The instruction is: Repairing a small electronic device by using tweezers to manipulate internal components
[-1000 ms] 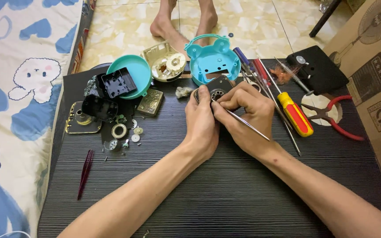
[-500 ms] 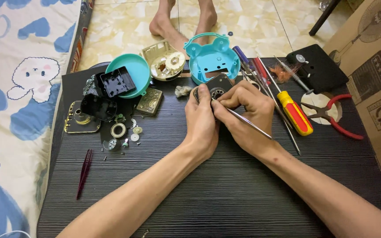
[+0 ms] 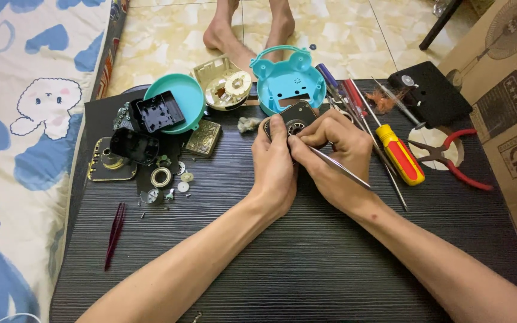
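The near half of the black ribbed mat lies open apart from the two forearms, with only dark red tweezers by its left edge. Toward the far edge, passage is crowded: clock parts and loose gears far-left, teal clock shell centre, screwdrivers and red-handled pliers right.

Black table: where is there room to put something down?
The near part of the black table is bare, around the forearms and right of the dark red tweezers. It is crowded at the far edge: teal shell, screwdrivers, pliers.
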